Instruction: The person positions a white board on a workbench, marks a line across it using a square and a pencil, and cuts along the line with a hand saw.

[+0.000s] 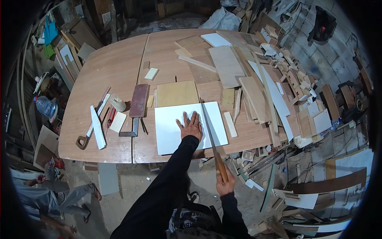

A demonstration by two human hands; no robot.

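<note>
A white board [169, 135] lies at the table's front edge, partly over a tan wooden panel [177, 92]. My left hand [191, 128] presses flat on it, fingers spread. Below the table edge, my right hand [226, 185] is closed around the wooden handle of a handsaw [210, 133]. The saw's long blade runs away from me across the board, just right of my left fingers. Whether its teeth have cut into the board cannot be made out. Left of the board are a metal try square [134, 128] with a dark stock and a reddish-brown block [139, 100].
Another handsaw [82, 140], a white strip [97, 127], red-handled tool [111, 118] and small bottle [117, 102] lie at left on the table [95, 71]. Boards and offcuts [254, 99] crowd its right side. A person [51, 199] sits at lower left.
</note>
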